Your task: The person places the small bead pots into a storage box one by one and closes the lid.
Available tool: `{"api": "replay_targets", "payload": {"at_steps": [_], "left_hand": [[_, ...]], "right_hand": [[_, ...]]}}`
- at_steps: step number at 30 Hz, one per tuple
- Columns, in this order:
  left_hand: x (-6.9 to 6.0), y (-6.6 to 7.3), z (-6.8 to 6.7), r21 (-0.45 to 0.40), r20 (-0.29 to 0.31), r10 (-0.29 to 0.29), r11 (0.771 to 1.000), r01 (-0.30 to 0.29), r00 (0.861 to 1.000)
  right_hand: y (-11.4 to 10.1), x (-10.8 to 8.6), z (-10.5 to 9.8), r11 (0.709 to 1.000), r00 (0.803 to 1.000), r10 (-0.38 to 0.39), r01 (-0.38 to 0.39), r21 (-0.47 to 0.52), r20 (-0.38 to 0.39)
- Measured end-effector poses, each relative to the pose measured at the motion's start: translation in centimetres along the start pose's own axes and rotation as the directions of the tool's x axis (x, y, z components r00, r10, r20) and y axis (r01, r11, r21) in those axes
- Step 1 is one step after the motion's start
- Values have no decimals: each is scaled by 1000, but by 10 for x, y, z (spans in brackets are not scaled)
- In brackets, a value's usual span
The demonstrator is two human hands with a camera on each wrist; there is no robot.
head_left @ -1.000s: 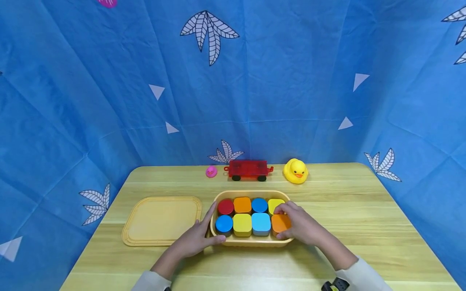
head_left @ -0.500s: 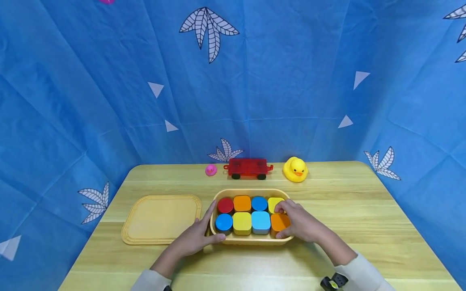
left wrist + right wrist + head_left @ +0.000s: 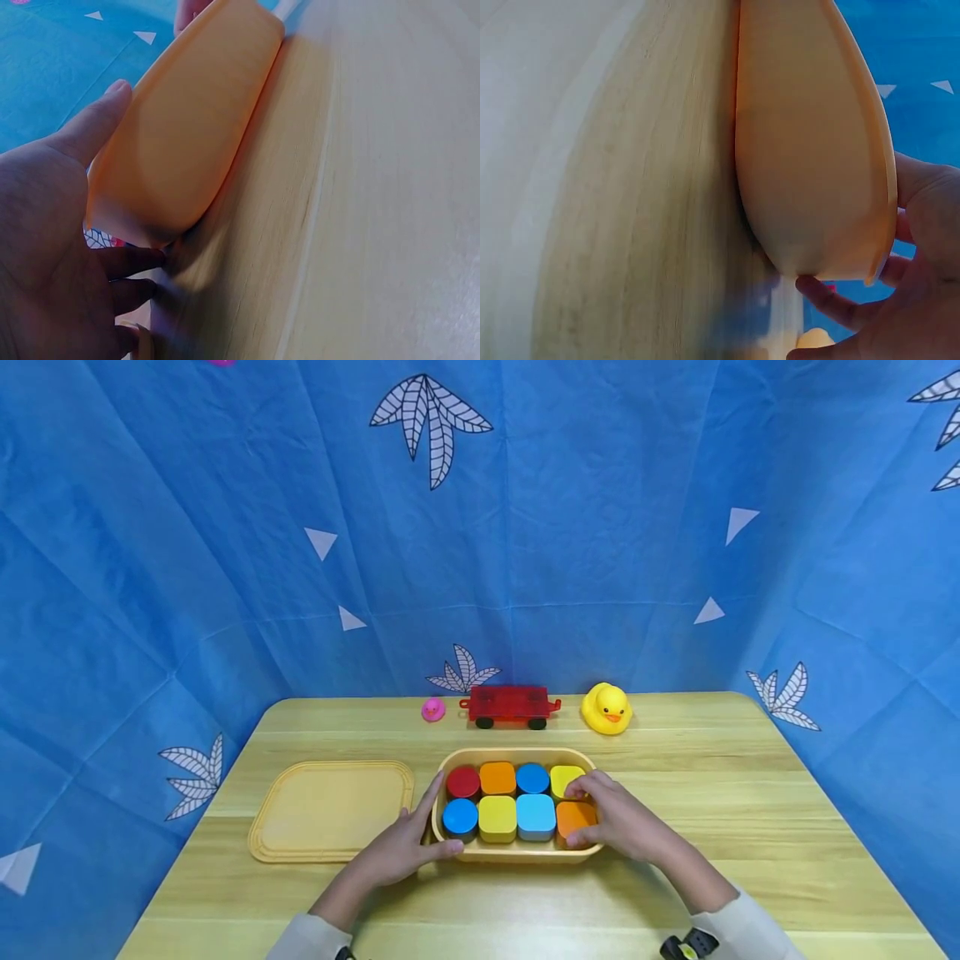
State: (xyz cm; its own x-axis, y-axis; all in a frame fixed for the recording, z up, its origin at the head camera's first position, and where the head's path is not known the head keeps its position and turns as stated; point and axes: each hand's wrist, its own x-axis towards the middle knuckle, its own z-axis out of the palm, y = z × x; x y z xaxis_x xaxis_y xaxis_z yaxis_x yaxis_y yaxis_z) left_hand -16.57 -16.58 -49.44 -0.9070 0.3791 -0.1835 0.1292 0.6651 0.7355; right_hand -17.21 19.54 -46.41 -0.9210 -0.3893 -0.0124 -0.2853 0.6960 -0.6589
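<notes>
An oblong yellow-orange plastic box point(image 3: 517, 854) stands on the table, holding several round and square coloured blocks in two rows. My left hand point(image 3: 401, 852) rests against its left end, with the fingers fairly straight and the thumb by the front rim. At the right end, my right hand point(image 3: 626, 822) reaches over the rim. Its thumb and index finger pinch the square orange block point(image 3: 576, 817) in the front row. Behind that sits a square yellow block point(image 3: 564, 779), partly covered by the fingers. In the right wrist view, another fingertip touches the outside of the box point(image 3: 817, 150).
A flat tan lid point(image 3: 333, 810) lies on the wooden table point(image 3: 750, 827), left of the box. Along the back edge are a small pink duck point(image 3: 432, 709), a red toy wagon point(image 3: 510, 704) and a yellow duck point(image 3: 607, 708). A blue cloth point(image 3: 600, 527) hangs behind.
The view has tilted very slightly. Both hands stay in place at the box, and the blocks keep their positions.
</notes>
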Motion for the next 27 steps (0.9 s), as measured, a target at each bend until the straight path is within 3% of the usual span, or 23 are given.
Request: {"api": "replay_targets", "payload": {"at_steps": [5, 9, 18, 27], "left_hand": [[-2, 2, 0, 3, -5, -12, 1000, 12, 1000], [-3, 3, -1, 15, -12, -20, 1000, 21, 1000], [-2, 5, -3, 82, -11, -32, 996, 33, 999], [-1, 12, -9, 150, -2, -9, 989, 9, 1000]], "right_hand": [[0, -4, 2, 1000, 999, 16, -17, -25, -45], [0, -9, 4, 995, 993, -26, 15, -95, -114], [-20, -21, 10, 981, 952, -88, 32, -190, -294], [-67, -15, 30, 984, 953, -141, 107, -139, -268]]}}
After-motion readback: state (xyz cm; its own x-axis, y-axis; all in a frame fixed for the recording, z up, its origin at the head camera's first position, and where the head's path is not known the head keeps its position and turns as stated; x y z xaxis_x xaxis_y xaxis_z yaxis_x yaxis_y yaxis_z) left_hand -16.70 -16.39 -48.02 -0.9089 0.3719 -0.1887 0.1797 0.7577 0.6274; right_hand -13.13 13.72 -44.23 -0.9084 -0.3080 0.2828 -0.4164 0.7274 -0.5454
